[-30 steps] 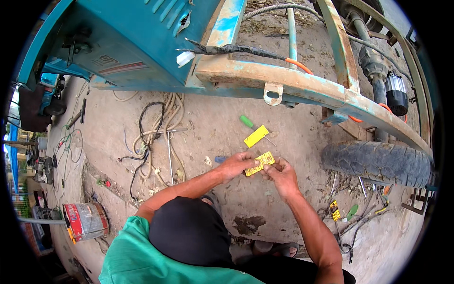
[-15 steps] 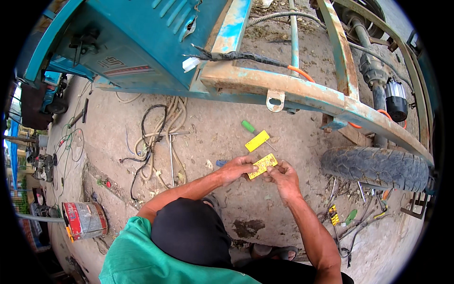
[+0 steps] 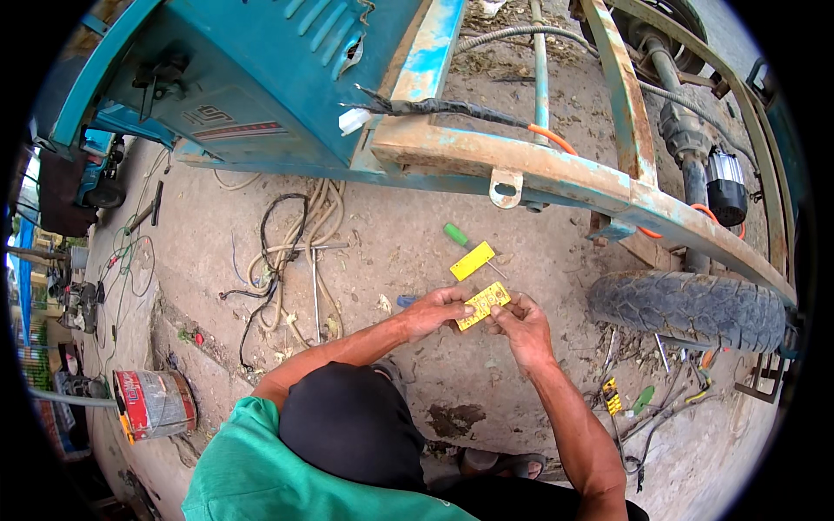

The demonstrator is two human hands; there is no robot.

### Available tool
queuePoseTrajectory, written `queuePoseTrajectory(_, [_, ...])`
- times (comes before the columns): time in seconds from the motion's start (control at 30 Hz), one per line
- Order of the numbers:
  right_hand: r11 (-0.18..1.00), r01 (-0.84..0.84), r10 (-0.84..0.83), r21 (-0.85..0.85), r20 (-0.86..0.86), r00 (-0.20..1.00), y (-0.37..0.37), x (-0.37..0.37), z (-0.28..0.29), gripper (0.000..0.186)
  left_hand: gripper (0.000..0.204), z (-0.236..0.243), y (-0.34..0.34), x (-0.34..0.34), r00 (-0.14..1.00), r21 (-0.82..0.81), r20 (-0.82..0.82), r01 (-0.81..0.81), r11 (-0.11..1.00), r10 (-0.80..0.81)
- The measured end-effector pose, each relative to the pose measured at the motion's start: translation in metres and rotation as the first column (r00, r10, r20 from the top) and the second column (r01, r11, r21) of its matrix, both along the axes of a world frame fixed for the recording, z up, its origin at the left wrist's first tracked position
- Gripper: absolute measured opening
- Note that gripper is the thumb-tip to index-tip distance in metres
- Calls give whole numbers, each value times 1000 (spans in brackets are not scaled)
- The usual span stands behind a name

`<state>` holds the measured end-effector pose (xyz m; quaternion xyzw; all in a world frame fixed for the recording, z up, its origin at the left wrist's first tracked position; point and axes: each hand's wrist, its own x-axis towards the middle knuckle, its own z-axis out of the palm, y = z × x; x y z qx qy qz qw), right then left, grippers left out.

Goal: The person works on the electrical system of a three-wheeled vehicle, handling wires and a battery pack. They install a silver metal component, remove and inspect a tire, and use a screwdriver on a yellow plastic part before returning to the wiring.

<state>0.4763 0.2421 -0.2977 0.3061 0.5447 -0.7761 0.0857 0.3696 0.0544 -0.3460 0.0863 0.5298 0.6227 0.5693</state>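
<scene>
Between my two hands is a small yellow rectangular block (image 3: 484, 305) with a row of round marks or recesses on its upper face. My left hand (image 3: 432, 312) pinches its left end, thumb on top. At the right end, my right hand (image 3: 525, 330) grips it with thumb and fingers. Just beyond the hands, a plain yellow flat piece (image 3: 472, 260) lies on the ground across the shaft of a screwdriver with a green handle (image 3: 455, 234). A small blue object (image 3: 406, 300) lies close to my left hand, partly hidden.
A rusty teal vehicle frame (image 3: 512, 159) spans the far side, with a tyre (image 3: 686, 308) at right. Tangled hoses and cables (image 3: 295, 243) lie left of my hands. A paint bucket (image 3: 156, 405) stands at lower left. Wires and a yellow-black item (image 3: 612, 397) lie right.
</scene>
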Motion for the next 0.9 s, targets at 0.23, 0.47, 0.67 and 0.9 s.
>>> queuePoseTrajectory(0.23, [1000, 28, -28, 9, -24, 999, 4, -1, -1, 32, 26, 1, -1, 0, 997, 82, 68, -37, 996, 31])
queuePoseTrajectory(0.47, [999, 34, -33, 27, -35, 999, 6, -4, 8, 31, 25, -3, -2, 0, 999, 75, 48, -24, 997, 21])
queuePoseTrajectory(0.67, [832, -177, 231, 526, -38, 972, 12, -10, 36, 40, 25, 2, -6, -2, 999, 104, 35, -44, 994, 41])
queuePoseTrajectory(0.9, [428, -144, 638, 892, -186, 747, 14, -37, 152, 40, 28, -5, -15, -6, 992, 57, -6, -129, 990, 130])
